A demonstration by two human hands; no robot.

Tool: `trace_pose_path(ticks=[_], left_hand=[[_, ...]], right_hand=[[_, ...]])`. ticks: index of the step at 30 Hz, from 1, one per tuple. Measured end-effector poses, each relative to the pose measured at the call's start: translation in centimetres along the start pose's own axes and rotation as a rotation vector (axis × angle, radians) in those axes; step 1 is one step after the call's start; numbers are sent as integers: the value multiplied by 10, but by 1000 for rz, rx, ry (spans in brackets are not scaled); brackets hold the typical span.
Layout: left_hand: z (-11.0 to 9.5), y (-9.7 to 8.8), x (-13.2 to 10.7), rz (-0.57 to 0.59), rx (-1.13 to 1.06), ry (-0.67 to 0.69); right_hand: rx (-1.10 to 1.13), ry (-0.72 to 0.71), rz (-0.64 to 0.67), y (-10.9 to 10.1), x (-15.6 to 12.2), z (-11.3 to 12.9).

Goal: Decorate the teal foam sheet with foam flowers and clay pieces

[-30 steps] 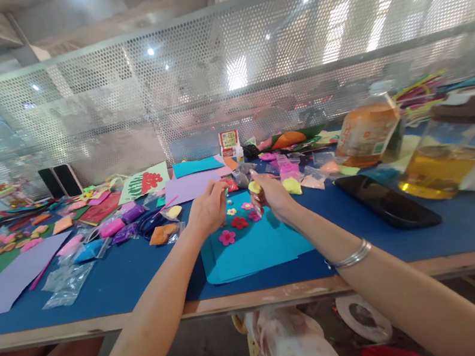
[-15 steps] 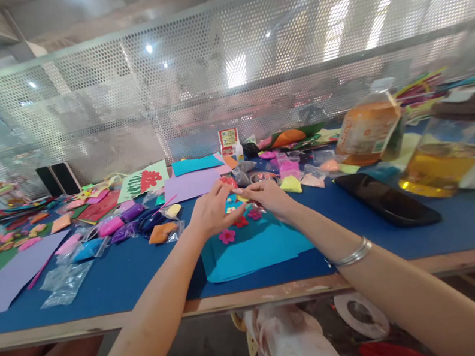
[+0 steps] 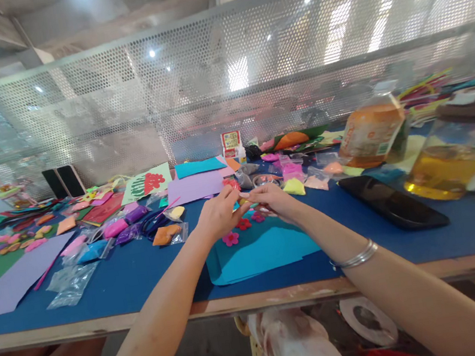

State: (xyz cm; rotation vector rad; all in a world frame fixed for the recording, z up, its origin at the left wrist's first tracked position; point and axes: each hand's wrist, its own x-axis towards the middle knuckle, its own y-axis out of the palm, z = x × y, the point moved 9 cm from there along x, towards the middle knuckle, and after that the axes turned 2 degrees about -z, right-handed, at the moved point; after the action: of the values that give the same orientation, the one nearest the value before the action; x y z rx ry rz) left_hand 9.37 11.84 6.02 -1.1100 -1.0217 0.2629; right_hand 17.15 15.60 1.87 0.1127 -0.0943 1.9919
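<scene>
Left hand: the left hand [image 3: 219, 214] has its fingers drawn in narrow, thumb and forefinger reaching across to meet the other hand's tips.
Right hand: the right hand [image 3: 274, 199] is pinched the same way, palm down, with a bracelet [image 3: 354, 257] on its wrist.
Bit: a small yellowish bit [image 3: 242, 201] sits right where the two sets of fingertips meet. It is too small to make out its shape or which hand bears more of it.
Sheet: a teal sheet [image 3: 263, 252] lies under the hands and reaches from them to the table's near edge.
Flowers: a pink flower [image 3: 230, 239] lies just below the left hand, and a red flower [image 3: 243, 224] lies between the wrists, both on the sheet.
Left of the hands: bags [image 3: 94, 248] of coloured stuff lie near, and a purple sheet [image 3: 13, 279] well apart.
Right of the hands: a dark phone [image 3: 395, 209] lies flat, with a bottle [image 3: 370, 131] and a jar [image 3: 440, 168] farther out.
Table: the blue table [image 3: 144, 272] is crowded with paper beyond the hands.
Doing it well: as I see it, the pinch wants to stay light, so the bit keeps its form. The hands should work low over the sheet, so a slip lands there. The wrists look close to the flowers and should be held up off them. Small turns from the fingertips would serve better than moving the whole arm.
</scene>
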Motion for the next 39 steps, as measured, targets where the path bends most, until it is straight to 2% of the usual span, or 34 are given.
trace_pose_path(ticks=[3,7,10,12,16,18,20,21,26,29,31,33,37,39], left_hand=[[0,-2,1,-24,-33,-9],[0,-4,1,-47,-102,-13],[3,-4,1,-50,-131,-23],[8,-4,1,-63,-125,-34],[17,-8,-1,-116,-116,-38],[21,-10,-1,-140,-129,-55],[25,-12,-2,-166,-141,-75],[25,-13,-2,-179,-143,-75],[21,-13,-3,-207,-130,-63],[23,-14,-4,-224,-112,-104],[23,-15,-4,-224,-123,-104],[23,-15,-3,-216,-139,-102],[24,-12,-1,-168,-156,-97],[23,-8,-1,-135,-161,-79]], right_hand=[[-5,-61,-20,-3,1,4],[-4,-72,-82,-7,2,5],[31,-114,-192,-18,4,7],[65,-145,-342,-36,5,7],[228,-180,-784,-86,-7,2],[304,-183,-884,-96,-11,-1],[295,-140,-829,-90,-7,-2],[260,-110,-748,-81,-3,-3],[24,-62,-165,-11,8,-1],[-101,-62,17,9,3,-1],[-133,-56,51,11,2,-3],[-118,-49,13,6,4,-4],[-41,-54,-244,-19,8,-5],[28,-38,-307,-25,9,-7]])
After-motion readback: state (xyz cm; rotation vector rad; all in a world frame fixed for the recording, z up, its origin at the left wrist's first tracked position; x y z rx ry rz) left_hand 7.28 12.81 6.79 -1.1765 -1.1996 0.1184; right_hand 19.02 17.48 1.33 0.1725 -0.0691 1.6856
